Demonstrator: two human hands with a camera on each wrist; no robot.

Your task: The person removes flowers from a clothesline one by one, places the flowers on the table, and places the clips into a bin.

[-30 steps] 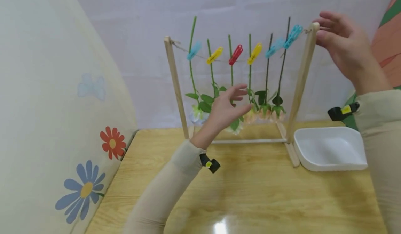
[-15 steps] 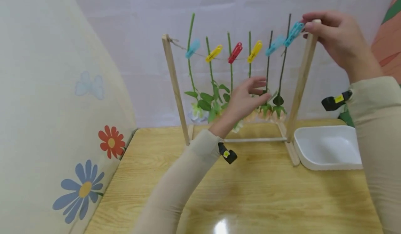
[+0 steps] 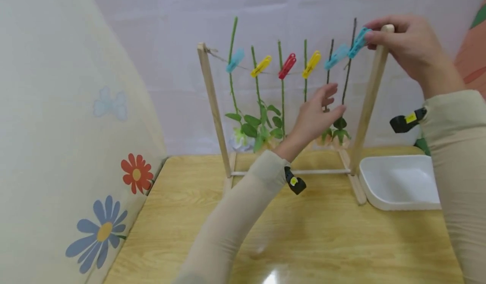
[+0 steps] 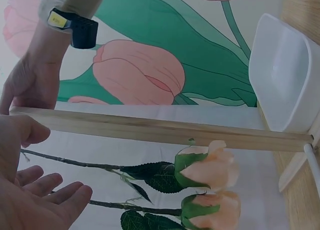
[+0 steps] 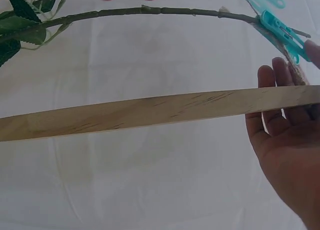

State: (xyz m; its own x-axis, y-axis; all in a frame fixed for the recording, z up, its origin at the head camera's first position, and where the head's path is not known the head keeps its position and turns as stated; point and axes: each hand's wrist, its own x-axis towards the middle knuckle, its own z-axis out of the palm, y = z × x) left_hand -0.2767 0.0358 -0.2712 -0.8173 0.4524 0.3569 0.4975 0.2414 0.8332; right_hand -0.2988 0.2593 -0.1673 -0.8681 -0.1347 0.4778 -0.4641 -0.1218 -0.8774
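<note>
My right hand (image 3: 421,50) reaches round the top of the right wooden post, thumb and forefinger pinching the handle end of the rightmost blue clothespin (image 3: 358,43). That clothespin clips a dark rose stem (image 3: 347,79) to the twine; the right wrist view shows the thumb against its handle. Lower down, my left hand (image 3: 317,113) is in front of the two rightmost stems, fingers extended and holding nothing. In the left wrist view two peach roses (image 4: 212,167) hang heads down beyond it. Whether its fingers touch a stem cannot be told.
The wooden frame (image 3: 370,102) carries several upside-down flowers on twine, held by blue, yellow and red clothespins (image 3: 287,66). A white plastic basin (image 3: 402,204) stands beside its right foot on the wood-grain table (image 3: 322,242). A flower-printed panel (image 3: 57,128) borders the left side.
My right hand has come left past the post top onto the rightmost blue clothespin. My left hand has moved right and slightly up, from mid-row to the rightmost stems.
</note>
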